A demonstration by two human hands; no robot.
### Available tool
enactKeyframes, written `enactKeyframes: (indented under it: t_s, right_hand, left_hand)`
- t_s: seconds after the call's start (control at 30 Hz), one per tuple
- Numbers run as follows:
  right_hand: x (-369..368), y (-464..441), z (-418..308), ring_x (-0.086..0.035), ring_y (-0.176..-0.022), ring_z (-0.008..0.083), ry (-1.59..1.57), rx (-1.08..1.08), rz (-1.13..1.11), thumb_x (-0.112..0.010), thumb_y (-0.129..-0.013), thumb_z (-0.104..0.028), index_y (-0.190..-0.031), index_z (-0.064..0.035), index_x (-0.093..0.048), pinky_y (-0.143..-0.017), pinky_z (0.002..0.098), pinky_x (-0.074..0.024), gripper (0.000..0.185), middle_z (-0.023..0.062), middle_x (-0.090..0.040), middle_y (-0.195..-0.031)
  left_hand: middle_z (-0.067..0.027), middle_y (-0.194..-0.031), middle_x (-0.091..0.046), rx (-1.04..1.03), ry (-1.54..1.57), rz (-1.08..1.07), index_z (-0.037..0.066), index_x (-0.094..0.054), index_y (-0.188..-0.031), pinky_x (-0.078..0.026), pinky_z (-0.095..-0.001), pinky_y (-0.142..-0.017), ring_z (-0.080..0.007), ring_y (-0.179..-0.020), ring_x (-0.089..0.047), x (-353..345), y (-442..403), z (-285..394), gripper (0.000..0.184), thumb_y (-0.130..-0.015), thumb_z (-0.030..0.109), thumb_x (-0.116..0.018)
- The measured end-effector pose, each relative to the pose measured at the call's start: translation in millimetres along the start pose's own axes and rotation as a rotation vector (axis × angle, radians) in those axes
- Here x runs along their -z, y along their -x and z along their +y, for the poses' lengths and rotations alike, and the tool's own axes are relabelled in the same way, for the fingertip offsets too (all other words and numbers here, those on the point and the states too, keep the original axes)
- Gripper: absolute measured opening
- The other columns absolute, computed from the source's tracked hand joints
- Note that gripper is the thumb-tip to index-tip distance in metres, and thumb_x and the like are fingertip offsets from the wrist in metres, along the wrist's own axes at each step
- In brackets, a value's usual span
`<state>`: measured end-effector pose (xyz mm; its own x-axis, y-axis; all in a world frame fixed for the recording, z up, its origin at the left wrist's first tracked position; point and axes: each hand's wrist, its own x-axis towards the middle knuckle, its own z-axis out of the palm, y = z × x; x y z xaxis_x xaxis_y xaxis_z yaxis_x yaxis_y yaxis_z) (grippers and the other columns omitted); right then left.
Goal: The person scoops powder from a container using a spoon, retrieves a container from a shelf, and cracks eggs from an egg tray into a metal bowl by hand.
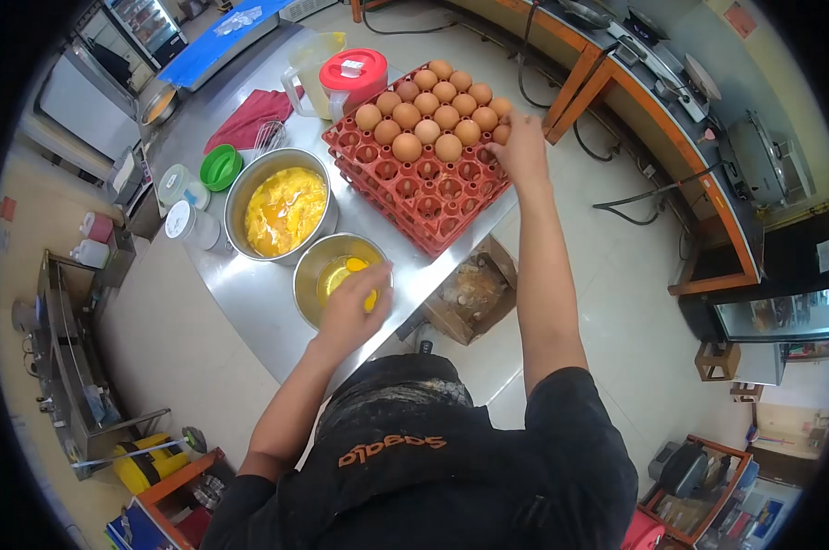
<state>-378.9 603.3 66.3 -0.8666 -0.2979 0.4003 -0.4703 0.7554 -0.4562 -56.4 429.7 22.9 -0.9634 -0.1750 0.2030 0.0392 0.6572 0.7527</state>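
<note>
Right hand (523,151) outstretched to eggs (447,117), left hand (355,302) over smaller bowl (307,278)

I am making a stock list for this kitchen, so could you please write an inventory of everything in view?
eggs: about twenty, brown, on the top tray
egg trays: one stack, red, on the table
larger bowl: one, silver, holding yellow egg mixture
smaller bowl: one, silver, nearer the person, yolk inside
jug: one, translucent, far side
lidded container: one, red lid, beside the jug
cloth: one, red, near the whisk
whisk: one, silver, behind the larger bowl
jars: two, clear, left
green dish or lid: one, green, near the jars
table: one, silver, centre
box: one, brown, below the table edge
background items: too many to count surely
left hand: one, over the smaller bowl
right hand: one, at the eggs
</note>
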Motion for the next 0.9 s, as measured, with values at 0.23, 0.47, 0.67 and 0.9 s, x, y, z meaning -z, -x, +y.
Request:
enactKeyframes:
  t_s: [0.23, 0.47, 0.67, 0.9]
  right_hand:
    - [-18, 81, 77, -0.062, -0.071, 0.0221, -1.21, -0.666, 0.31, -0.059, -0.098, -0.028, -0.113, -0.0011, -0.051, -0.057, 0.0371, -0.0541, 0.032, 0.009, -0.058, -0.085]
    - [-110, 192, 83, -0.066, -0.084, 0.034, -0.351, -0.325, -0.016, -0.06, -0.1, -0.03, -0.123, 0.0011, -0.049, -0.07, 0.0433, -0.0554, 0.04, 0.0221, -0.063, -0.103]
    - [-118, 195, 85, -0.062, -0.104, 0.0447, -0.313, -0.207, -0.025, -0.063, -0.098, -0.026, -0.128, 0.0027, -0.048, -0.09, 0.0456, -0.0511, 0.044, 0.0288, -0.06, -0.119]
    - [-85, 220, 42, -0.063, -0.101, 0.0311, -0.553, -0.395, 0.062, -0.059, -0.102, -0.026, -0.128, 0.0011, -0.049, -0.091, 0.0393, -0.0494, 0.039, 0.0206, -0.063, -0.112]
  left_hand:
    - [-0.0159, -0.114, -0.068, 0.133, 0.056, 0.123, 0.003, -0.064, -0.127, -0.059, -0.0333, -0.079, -0.0249, -0.099, -0.068, 37, 27, -11, 0.037, -0.091, 0.006, -0.067]
    - [-0.0125, -0.113, -0.068, 0.178, 0.053, 0.128, 0.004, -0.064, -0.129, -0.059, -0.0295, -0.079, -0.0185, -0.1, -0.067, 49, 37, -20, 0.039, -0.09, 0.001, -0.066]
    - [-0.0128, -0.11, -0.069, 0.139, 0.031, 0.135, 0.005, -0.064, -0.129, -0.058, -0.0313, -0.078, -0.0195, -0.097, -0.067, 56, 32, -21, 0.039, -0.09, 0.003, -0.066]
    - [-0.0182, -0.117, -0.068, 0.071, -0.015, 0.083, 0.004, -0.064, -0.123, -0.051, -0.0423, -0.097, -0.0365, -0.109, -0.065, 49, 37, -33, 0.034, -0.092, 0.015, -0.068]
